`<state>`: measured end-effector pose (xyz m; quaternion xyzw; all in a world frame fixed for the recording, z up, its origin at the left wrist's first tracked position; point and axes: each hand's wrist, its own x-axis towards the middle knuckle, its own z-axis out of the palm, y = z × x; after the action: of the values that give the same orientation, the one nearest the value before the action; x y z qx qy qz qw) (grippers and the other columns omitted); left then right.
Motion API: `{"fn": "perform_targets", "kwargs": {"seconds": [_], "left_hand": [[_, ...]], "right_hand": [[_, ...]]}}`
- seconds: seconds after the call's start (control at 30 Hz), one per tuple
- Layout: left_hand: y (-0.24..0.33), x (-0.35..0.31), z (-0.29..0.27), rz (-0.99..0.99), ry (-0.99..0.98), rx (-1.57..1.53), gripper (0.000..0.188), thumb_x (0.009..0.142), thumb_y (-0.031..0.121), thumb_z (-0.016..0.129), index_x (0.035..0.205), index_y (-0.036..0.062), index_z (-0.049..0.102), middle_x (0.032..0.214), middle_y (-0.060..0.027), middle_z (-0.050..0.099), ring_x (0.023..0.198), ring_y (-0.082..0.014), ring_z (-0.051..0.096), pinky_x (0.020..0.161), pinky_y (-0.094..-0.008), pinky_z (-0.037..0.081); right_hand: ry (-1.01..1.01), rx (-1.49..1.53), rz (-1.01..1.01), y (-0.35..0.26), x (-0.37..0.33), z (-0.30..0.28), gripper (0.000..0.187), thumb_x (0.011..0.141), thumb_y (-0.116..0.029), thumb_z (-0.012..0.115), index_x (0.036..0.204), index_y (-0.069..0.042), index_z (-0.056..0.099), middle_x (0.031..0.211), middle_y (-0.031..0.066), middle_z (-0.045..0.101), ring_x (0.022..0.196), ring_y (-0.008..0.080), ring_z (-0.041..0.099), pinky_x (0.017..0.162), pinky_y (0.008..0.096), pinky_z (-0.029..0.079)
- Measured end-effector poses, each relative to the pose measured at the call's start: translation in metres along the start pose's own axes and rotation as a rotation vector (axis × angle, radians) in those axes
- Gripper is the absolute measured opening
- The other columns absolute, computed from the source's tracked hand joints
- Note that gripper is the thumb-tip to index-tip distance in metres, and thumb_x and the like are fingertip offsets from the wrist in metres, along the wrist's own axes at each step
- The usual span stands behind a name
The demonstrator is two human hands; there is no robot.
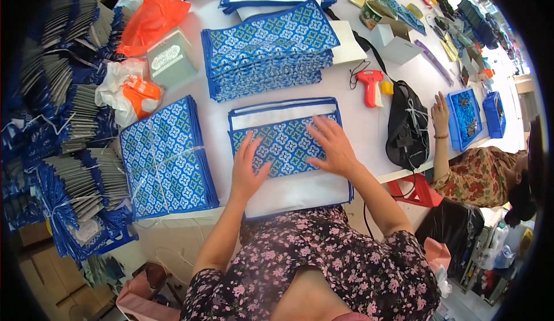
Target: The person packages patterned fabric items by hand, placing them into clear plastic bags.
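In front of me lies a fabric piece (283,148) with a blue, white and green clover pattern, white panels above and below the patterned band, and blue bound edges. My left hand (249,168) rests on the left part of the patterned band, fingers spread and slightly blurred. On its right part lies my right hand (333,148), fingers apart, holding nothing. Just beyond stands a tall stack of matching folded pieces (268,47). To the left, a bundle of the same patterned fabric (164,156) is tied with clear string.
A red tagging gun (370,84) and a black bag (407,128) lie at the right. Past them is a blue tray (463,116) near another person's hand (440,115). Tied dark blue bundles (86,188) crowd the left; a grey box (171,61) and orange plastic bag (153,21) sit far left.
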<state>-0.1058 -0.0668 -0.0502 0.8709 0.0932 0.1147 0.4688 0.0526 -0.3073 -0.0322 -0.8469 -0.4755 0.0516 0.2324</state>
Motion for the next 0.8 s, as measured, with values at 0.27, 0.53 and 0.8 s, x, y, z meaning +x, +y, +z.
{"fn": "perform_targets", "kwargs": {"seconds": [0.27,0.53,0.8], "left_hand": [[-0.017,-0.016,-0.012,0.078,-0.126,0.551,0.048,0.077,-0.003,0.055,0.123,0.0081,0.06,0.134,-0.0107,0.056,0.124,-0.0296,0.051,0.109,-0.046,0.034],[0.026,0.126,-0.098,0.019,-0.294,0.357,0.04,0.078,-0.003,0.054,0.112,0.0116,0.07,0.108,-0.0163,0.068,0.1,-0.036,0.064,0.087,-0.0421,0.051],[0.099,0.238,-0.167,0.407,0.064,0.412,0.036,0.08,-0.002,0.058,0.111,0.0133,0.069,0.105,-0.0132,0.07,0.098,-0.0331,0.066,0.083,-0.0387,0.052]], "right_hand": [[-0.001,-0.244,-0.086,0.004,-0.018,0.04,0.047,0.076,-0.009,0.059,0.122,-0.012,0.063,0.123,0.0135,0.063,0.114,0.0318,0.058,0.099,0.045,0.044],[-0.418,0.041,0.276,0.048,0.105,-0.104,0.034,0.078,-0.012,0.066,0.112,-0.014,0.071,0.1,0.0155,0.069,0.096,0.0313,0.065,0.086,0.0412,0.051],[0.263,-0.141,0.074,0.043,0.182,-0.183,0.038,0.085,0.006,0.058,0.119,-0.008,0.066,0.11,0.0134,0.07,0.1,0.0299,0.066,0.089,0.0352,0.051]]}}
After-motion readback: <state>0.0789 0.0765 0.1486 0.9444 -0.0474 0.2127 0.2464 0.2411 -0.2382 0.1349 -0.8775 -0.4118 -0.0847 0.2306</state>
